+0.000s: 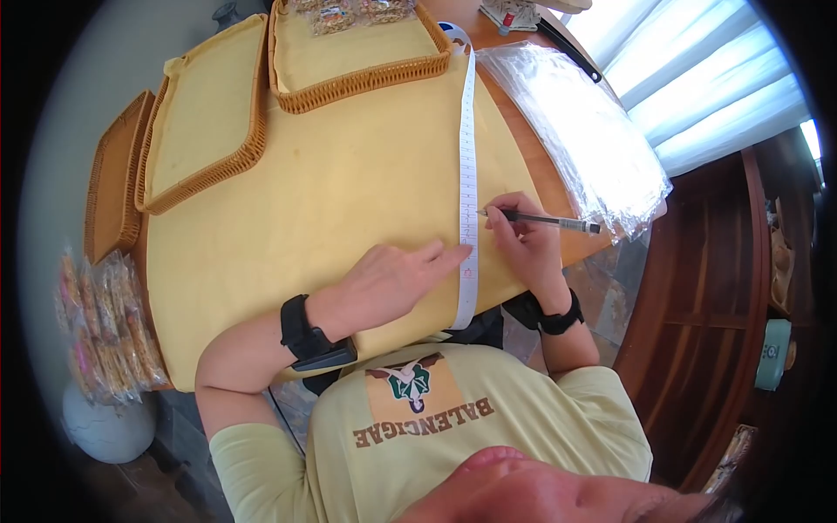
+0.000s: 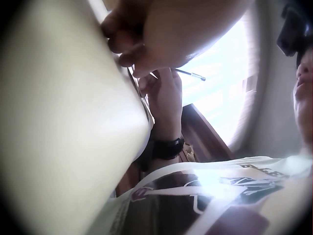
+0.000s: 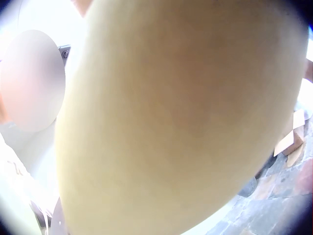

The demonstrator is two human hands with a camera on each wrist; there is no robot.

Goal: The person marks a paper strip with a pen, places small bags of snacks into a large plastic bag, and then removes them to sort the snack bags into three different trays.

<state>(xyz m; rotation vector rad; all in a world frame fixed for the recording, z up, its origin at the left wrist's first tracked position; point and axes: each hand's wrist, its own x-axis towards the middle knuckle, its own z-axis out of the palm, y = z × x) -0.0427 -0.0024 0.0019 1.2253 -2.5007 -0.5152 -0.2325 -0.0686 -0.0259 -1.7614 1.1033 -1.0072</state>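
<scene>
A long white tape measure (image 1: 468, 131) with printed marks runs from far to near across a pale yellow sheet (image 1: 349, 183) on the table. My left hand (image 1: 375, 281) lies low over the sheet, its extended fingertips on the tape's left edge. Just right of the tape, my right hand (image 1: 528, 248) pinches a dark pen (image 1: 558, 222), its tip at the tape's right edge. In the left wrist view, the left hand (image 2: 183, 29) fills the top, with the right hand (image 2: 166, 100) beyond it. A blurred, close tan surface blocks most of the right wrist view.
Wicker trays (image 1: 362, 90) stand along the far and left side, one with wrapped snacks (image 1: 384, 10). More snack packets (image 1: 109, 331) are at the left edge. Clear plastic bags (image 1: 584, 131) lie at right, near a black handle (image 1: 568, 50). A wooden cabinet (image 1: 697, 340) stands beyond.
</scene>
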